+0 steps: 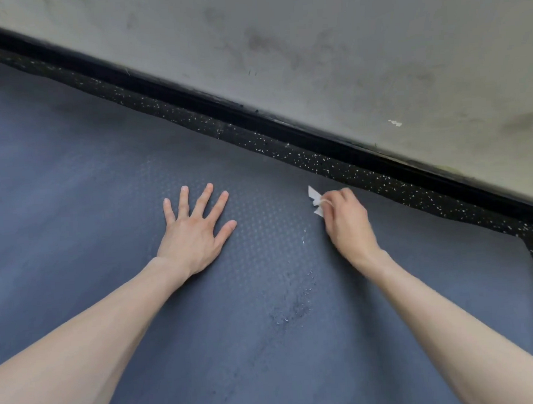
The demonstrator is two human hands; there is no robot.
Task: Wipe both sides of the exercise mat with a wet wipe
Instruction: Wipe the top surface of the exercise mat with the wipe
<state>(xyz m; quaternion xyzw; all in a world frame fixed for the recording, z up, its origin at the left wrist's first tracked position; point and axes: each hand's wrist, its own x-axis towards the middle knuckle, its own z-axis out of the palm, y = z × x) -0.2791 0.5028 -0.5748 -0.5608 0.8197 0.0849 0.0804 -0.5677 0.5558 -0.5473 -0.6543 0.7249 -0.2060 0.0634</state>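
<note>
A blue-grey exercise mat (103, 211) with a dotted texture lies flat and fills most of the view. My left hand (195, 231) presses flat on it with fingers spread. My right hand (347, 218) pinches a small crumpled white wet wipe (315, 200) against the mat near its far edge. A wet, streaky patch (293, 306) shows on the mat between my forearms.
Black rubber flooring with white speckles (319, 161) borders the mat along its far side and right end. Behind it runs a black baseboard (253, 115) under a scuffed grey wall (342, 41). The mat's right corner (523, 242) is in view.
</note>
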